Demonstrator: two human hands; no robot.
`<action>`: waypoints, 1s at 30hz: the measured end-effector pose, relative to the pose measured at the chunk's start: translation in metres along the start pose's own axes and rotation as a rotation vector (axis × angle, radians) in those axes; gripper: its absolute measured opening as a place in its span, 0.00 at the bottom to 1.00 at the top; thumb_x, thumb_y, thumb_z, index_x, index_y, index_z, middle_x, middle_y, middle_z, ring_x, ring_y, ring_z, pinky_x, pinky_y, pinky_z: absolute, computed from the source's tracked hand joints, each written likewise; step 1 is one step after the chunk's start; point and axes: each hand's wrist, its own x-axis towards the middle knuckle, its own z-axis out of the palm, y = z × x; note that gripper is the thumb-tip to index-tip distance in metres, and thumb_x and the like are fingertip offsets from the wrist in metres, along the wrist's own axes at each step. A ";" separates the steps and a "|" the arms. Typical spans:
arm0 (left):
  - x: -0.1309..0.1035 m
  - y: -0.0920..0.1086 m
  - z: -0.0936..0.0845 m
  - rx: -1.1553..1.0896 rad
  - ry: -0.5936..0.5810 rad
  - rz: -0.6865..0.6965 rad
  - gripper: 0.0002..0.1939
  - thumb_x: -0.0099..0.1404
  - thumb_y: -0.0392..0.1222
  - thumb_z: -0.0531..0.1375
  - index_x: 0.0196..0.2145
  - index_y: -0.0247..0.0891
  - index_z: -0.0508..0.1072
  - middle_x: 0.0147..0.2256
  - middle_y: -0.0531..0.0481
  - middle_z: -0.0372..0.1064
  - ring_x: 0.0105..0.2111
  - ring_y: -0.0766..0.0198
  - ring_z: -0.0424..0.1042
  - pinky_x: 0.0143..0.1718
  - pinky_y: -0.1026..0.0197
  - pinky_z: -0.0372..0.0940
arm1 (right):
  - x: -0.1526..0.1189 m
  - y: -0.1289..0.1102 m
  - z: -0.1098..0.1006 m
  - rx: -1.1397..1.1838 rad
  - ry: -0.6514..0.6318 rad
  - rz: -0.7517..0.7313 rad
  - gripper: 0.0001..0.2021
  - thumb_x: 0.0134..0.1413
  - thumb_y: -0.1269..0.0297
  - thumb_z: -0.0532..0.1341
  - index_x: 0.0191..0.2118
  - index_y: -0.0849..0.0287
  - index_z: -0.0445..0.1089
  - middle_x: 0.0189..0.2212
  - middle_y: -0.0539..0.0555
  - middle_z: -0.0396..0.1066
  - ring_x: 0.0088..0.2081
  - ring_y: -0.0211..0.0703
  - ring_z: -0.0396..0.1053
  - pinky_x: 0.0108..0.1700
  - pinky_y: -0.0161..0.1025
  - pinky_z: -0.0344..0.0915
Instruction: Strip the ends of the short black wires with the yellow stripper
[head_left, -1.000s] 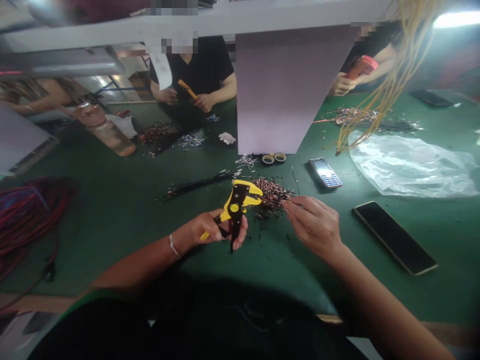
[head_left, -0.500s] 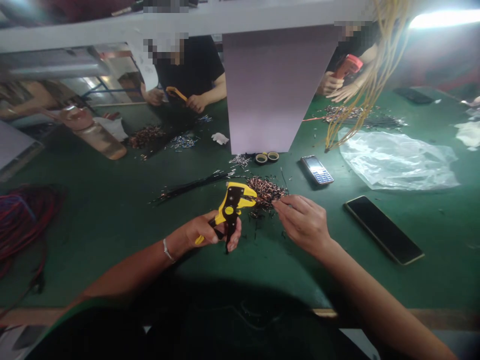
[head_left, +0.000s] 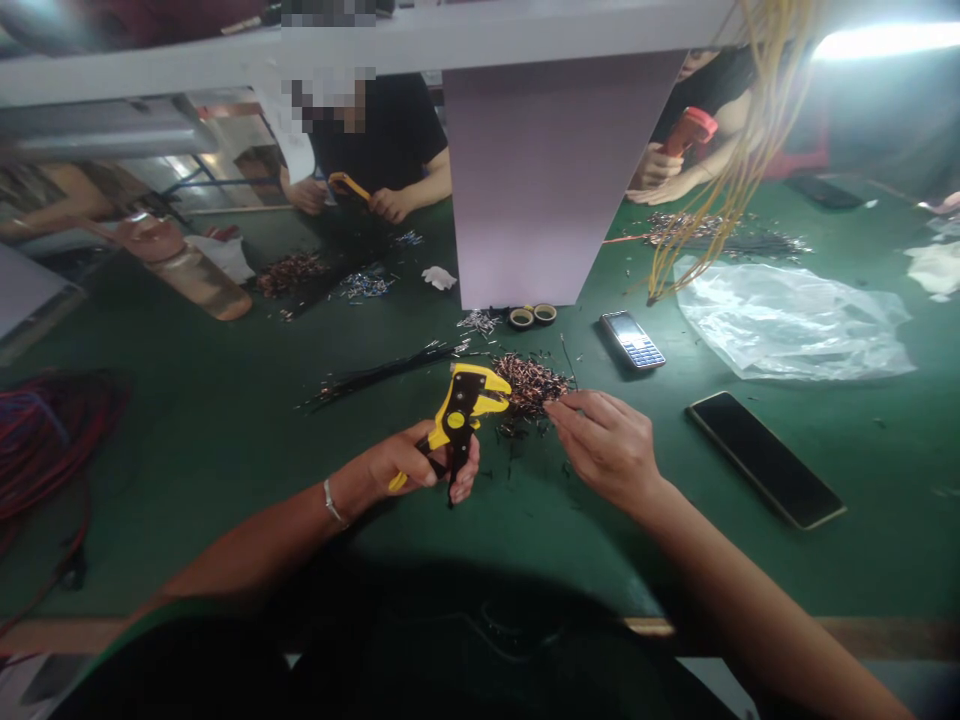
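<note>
My left hand (head_left: pixel 427 465) is wrapped round the handles of a yellow and black wire stripper (head_left: pixel 459 415), whose jaws point right. Just beyond the jaws lies a heap of small black and copper-coloured pieces (head_left: pixel 534 380). My right hand (head_left: pixel 609 445) is at the heap's right edge, thumb and fingertips pressed together; what they pinch, if anything, is too small to make out. To the left of the heap is a bundle of thin black wires (head_left: pixel 390 370). Behind it are small silvery pieces (head_left: pixel 480 322) and two tape rolls (head_left: pixel 532 317).
On the green table (head_left: pixel 247 540) are a keypad phone (head_left: pixel 632 340), a large dark phone (head_left: pixel 765 458), a plastic bag (head_left: pixel 795 320), red cable coils (head_left: pixel 56 440) and a bottle (head_left: pixel 199 280). Yellow wires (head_left: pixel 697 240) hang at right. Across the table, two people hold tools beside a panel (head_left: pixel 555 180).
At the upper right, the other person's free hand has moved slightly down and left, nearer the red tool. My hands and the wire stripper look the same.
</note>
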 end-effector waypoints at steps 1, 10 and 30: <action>0.000 -0.001 0.000 -0.002 -0.001 0.003 0.24 0.41 0.31 0.61 0.40 0.32 0.75 0.30 0.46 0.70 0.29 0.59 0.69 0.33 0.54 0.64 | 0.000 0.000 0.000 0.000 0.000 -0.001 0.14 0.60 0.75 0.58 0.43 0.55 0.80 0.34 0.57 0.79 0.35 0.47 0.76 0.39 0.45 0.76; 0.000 -0.002 -0.001 -0.026 0.002 0.002 0.22 0.41 0.30 0.61 0.39 0.31 0.75 0.29 0.46 0.70 0.27 0.61 0.68 0.31 0.56 0.64 | -0.001 0.000 0.000 0.006 -0.003 0.003 0.14 0.59 0.75 0.59 0.43 0.54 0.80 0.34 0.56 0.79 0.36 0.46 0.76 0.40 0.44 0.75; -0.001 -0.003 -0.001 -0.032 0.017 0.006 0.22 0.40 0.29 0.59 0.38 0.31 0.76 0.28 0.47 0.70 0.25 0.62 0.69 0.28 0.57 0.65 | -0.002 0.002 0.001 -0.024 -0.004 -0.023 0.13 0.61 0.74 0.58 0.42 0.55 0.79 0.34 0.56 0.79 0.36 0.46 0.76 0.39 0.43 0.75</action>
